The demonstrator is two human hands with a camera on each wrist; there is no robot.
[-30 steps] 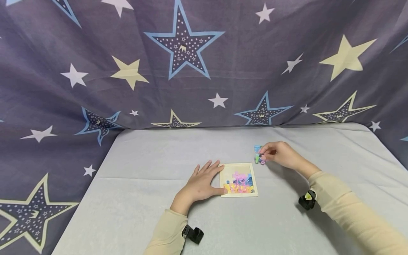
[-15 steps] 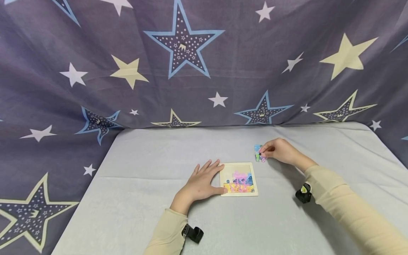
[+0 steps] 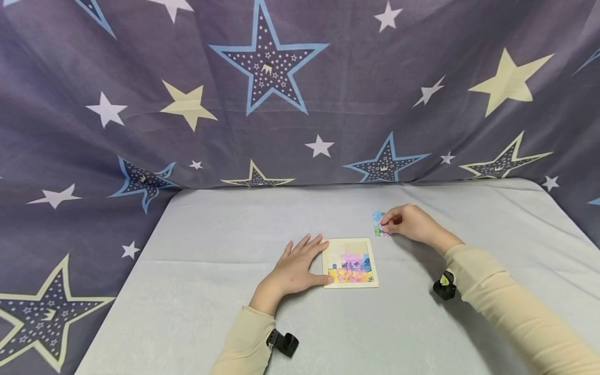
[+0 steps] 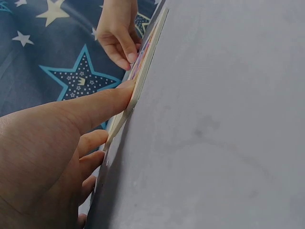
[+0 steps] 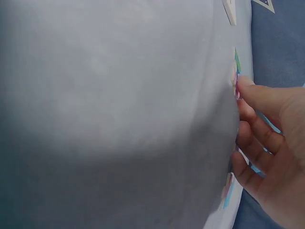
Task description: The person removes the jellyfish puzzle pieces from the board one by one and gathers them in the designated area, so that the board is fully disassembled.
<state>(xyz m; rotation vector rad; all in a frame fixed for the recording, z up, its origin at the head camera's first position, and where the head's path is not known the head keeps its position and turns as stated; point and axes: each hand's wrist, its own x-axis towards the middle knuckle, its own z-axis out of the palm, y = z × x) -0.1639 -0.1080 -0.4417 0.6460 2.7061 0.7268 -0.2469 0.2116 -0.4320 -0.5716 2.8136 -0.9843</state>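
Observation:
My left hand (image 3: pixel 295 272) lies at the left side of a pale wooden puzzle tray (image 3: pixel 375 285), fingers spread. Its thumb rests on the near left corner and its index finger touches the far left one. Yellow, pink and blue puzzle pieces (image 3: pixel 356 270) fill the tray's lower right part; its upper left shows bare wood. Beyond the tray's far right corner, my right hand (image 3: pixel 409 224) pinches a pinkish puzzle piece (image 5: pixel 236 82) between thumb and index finger. Blue and green pieces (image 3: pixel 377 224) lie right beside those fingertips, partly hidden by them.
A light grey cloth covers the table (image 3: pixel 225 234). Behind it hangs a dark star-patterned curtain (image 3: pixel 347 94). In the right wrist view another pink and blue puzzle piece (image 5: pixel 228 191) lies beyond the curled fingers. Black cameras (image 3: pixel 283 344) are strapped to both wrists.
My right hand has shifted slightly away from me and left, and the pink piece under its fingers has moved up against the blue and green ones. The left hand and tray stay put.

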